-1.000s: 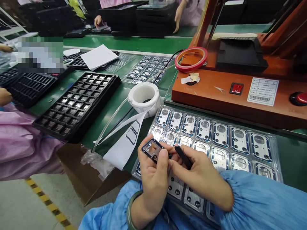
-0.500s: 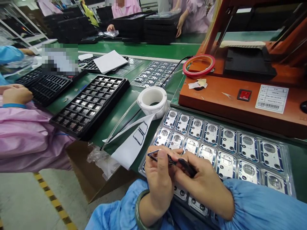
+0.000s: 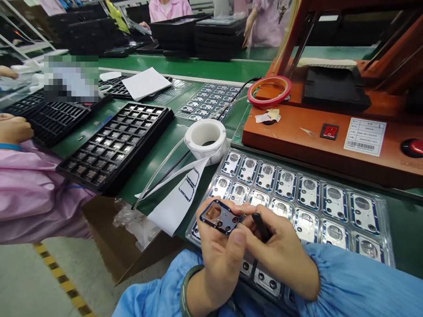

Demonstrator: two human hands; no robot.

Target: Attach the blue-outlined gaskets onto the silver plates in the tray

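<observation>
In the head view, my left hand [image 3: 214, 259] grips a small flat metal plate [image 3: 226, 218] by its edges. The plate has a blue border, one large cutout and a few dark round holes, and its broad face is turned up. My right hand [image 3: 280, 248] is closed around a slim black tool [image 3: 261, 226]; its tip is hidden. The right fingertips touch or nearly touch the plate's right end. Beneath both hands lies a clear plastic tray [image 3: 386, 215] filled with rows of similar plates.
A white roll of adhesive frames [image 3: 206, 132] stands beyond my hands, its liner [image 3: 172, 204] trailing forward. An orange machine [image 3: 287, 132] with red tape [image 3: 269, 90] on it occupies the right. Leftward are a black compartment tray [image 3: 115, 145], a cardboard box [image 3: 102, 237] and a pink-sleeved co-worker [image 3: 36, 198].
The plate, seen nearly edge-on before, is now tilted with its broad face showing. My left thumb has shifted down to its lower edge. The whole view has shifted slightly.
</observation>
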